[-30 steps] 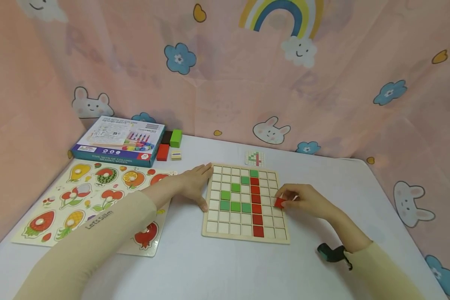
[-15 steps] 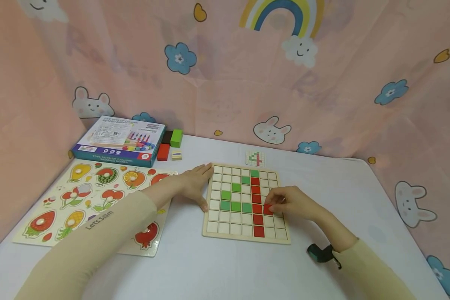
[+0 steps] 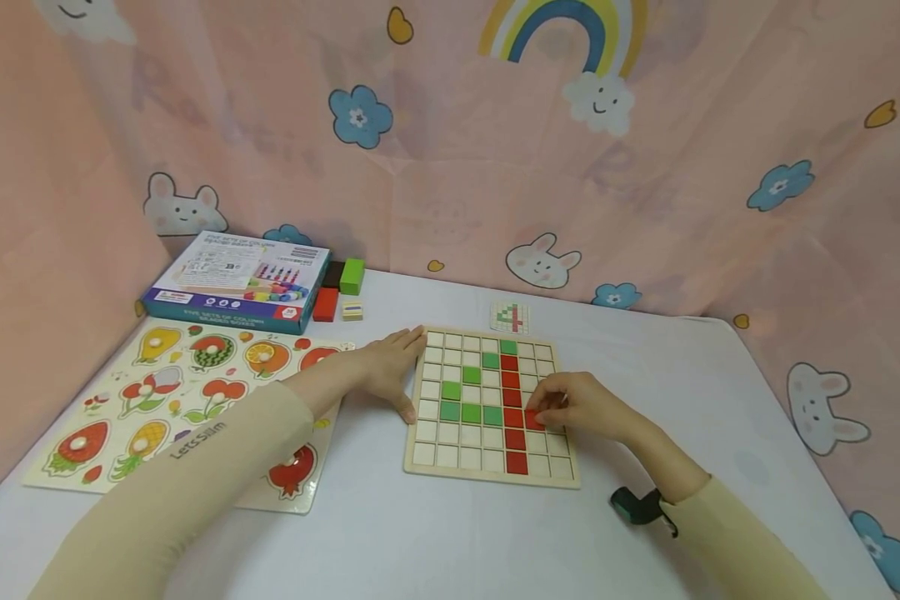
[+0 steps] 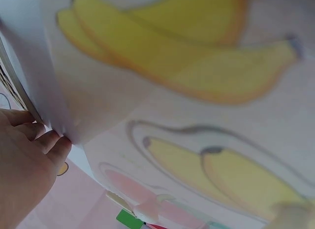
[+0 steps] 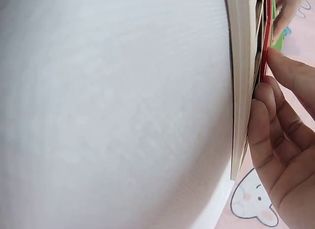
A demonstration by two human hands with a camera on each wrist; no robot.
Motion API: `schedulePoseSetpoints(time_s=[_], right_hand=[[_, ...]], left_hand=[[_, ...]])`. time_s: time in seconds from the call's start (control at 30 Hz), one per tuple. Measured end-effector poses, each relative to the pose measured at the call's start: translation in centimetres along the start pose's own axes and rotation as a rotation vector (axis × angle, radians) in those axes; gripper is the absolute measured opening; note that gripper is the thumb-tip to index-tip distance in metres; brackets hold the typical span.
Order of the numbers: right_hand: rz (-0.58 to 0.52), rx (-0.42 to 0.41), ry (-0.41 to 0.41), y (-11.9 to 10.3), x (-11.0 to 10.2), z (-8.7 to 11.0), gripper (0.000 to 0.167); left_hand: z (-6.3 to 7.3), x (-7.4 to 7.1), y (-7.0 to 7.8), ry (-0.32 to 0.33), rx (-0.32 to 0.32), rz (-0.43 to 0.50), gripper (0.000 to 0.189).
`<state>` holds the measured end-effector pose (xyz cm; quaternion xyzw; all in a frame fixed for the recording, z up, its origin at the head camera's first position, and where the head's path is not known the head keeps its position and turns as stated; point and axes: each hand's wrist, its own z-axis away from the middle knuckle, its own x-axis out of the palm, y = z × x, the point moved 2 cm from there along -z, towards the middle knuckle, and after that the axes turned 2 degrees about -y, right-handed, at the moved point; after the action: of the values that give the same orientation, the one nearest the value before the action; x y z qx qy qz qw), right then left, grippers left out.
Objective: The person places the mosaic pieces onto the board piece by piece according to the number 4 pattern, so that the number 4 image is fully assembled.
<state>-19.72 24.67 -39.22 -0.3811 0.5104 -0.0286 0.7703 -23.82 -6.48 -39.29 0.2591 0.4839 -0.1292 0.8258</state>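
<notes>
A wooden grid board [image 3: 495, 479] lies on the white table, with red tiles [image 3: 512, 397] in one column and green tiles [image 3: 471, 413] forming a stepped outline to their left. My right hand [image 3: 588, 408] pinches a red square tile [image 3: 533, 419] between thumb and fingers, low over a cell just right of the red column. In the right wrist view, this red tile [image 5: 267, 51] shows edge-on at the fingertips. Spread along the board's left edge is my left hand [image 3: 390, 367], its fingers extended. The left wrist view shows those fingers [image 4: 58, 149] beside the board's edge.
A small pattern card [image 3: 510, 317] lies behind the board. On the left is a fruit picture board [image 3: 217, 433], partly under my left arm. Behind it stand a flat box [image 3: 225, 317] and several small blocks, among them a green block [image 3: 352, 277] and a red one [image 3: 326, 305].
My right hand has moved left from the board's right edge, carrying the red tile down to the cell beside the red column. The left hand has stayed still.
</notes>
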Motion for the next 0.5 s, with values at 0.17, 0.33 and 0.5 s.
schedulePoseSetpoints(time_s=[0.17, 0.33, 0.5], right_hand=[[0.043, -0.008, 0.044, 0.0, -0.2, 0.1, 0.011], [0.171, 0.059, 0.174, -0.5, -1.1, 0.2, 0.019], [0.519, 0.093, 0.321, -0.2, -2.0, 0.0, 0.035]], left_hand=[[-0.3, 0.0, 0.0, -0.002, 0.002, -0.007, 0.135], [-0.1, 0.0, 0.1, -0.016, -0.006, -0.031, 0.132], [1.2, 0.2, 0.4, 0.016, -0.010, -0.107, 0.127]])
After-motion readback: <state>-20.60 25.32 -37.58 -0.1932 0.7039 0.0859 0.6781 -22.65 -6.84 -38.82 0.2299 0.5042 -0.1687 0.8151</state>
